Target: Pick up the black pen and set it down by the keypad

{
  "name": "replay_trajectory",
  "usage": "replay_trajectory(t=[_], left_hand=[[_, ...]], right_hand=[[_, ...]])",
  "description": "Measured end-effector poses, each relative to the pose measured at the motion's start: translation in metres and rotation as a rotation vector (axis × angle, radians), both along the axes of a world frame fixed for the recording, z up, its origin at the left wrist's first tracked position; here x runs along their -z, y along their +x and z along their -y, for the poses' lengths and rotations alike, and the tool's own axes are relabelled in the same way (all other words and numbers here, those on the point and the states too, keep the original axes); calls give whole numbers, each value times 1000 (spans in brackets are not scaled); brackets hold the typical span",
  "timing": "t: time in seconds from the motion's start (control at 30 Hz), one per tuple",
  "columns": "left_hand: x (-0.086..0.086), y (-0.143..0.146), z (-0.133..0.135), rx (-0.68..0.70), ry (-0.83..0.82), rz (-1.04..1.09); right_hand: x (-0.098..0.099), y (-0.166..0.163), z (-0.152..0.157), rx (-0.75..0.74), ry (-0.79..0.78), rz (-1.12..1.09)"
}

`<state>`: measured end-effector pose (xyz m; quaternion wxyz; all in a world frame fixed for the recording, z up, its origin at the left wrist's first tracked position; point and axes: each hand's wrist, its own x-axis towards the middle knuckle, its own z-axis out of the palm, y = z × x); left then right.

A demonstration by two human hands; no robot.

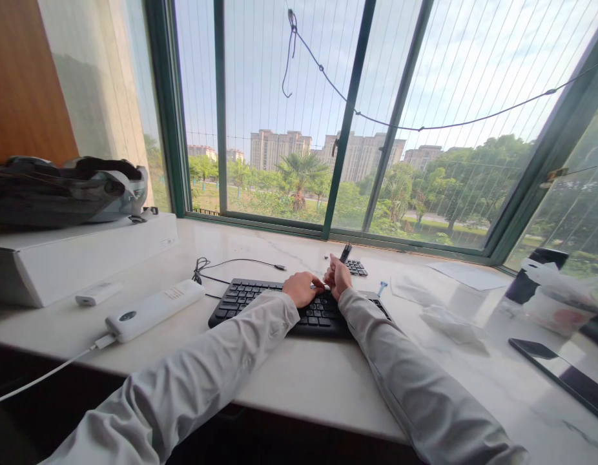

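Observation:
A black keyboard [241, 298] lies on the pale marble sill. My left hand [301, 289] rests curled on its keys near the middle, fingertips against my right hand; what the fingers pinch is too small to tell. My right hand [338, 278] sits just above the keyboard's far edge, closed around a slim dark tool [346, 252] that sticks up and away from me. A small cluster of black keys [357, 267] lies just beyond the hands, with a little blue piece [382, 286] to its right. Both arms are in light grey sleeves.
A white power strip [154, 310] and a small white device [98, 292] lie at the left, in front of a white box [86, 255] with a dark helmet-like item [66, 190] on top. Crumpled tissue [449, 323], paper [468, 276], a phone [560, 374] and a dark cup [529, 278] stand at the right. Windows close off the back.

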<state>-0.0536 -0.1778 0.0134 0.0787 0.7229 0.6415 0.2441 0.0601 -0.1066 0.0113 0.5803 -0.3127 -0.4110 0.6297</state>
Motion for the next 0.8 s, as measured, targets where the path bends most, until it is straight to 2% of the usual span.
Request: replay_trajectory(t=[0.17,0.3,0.63,0.8], left_hand=[[-1,-2,1,-8,-21,-16],[-1,-2,2,-13,-26,11],[-2,2,0,-85,-57,32],[-5,4,1,-92,-67,12]], right_hand=[[8,-6,-1,-50,244,110],[11,-6,2,-19,330,166],[12,-4,8,49,356,202],[7,-5,15,-7,339,140]])
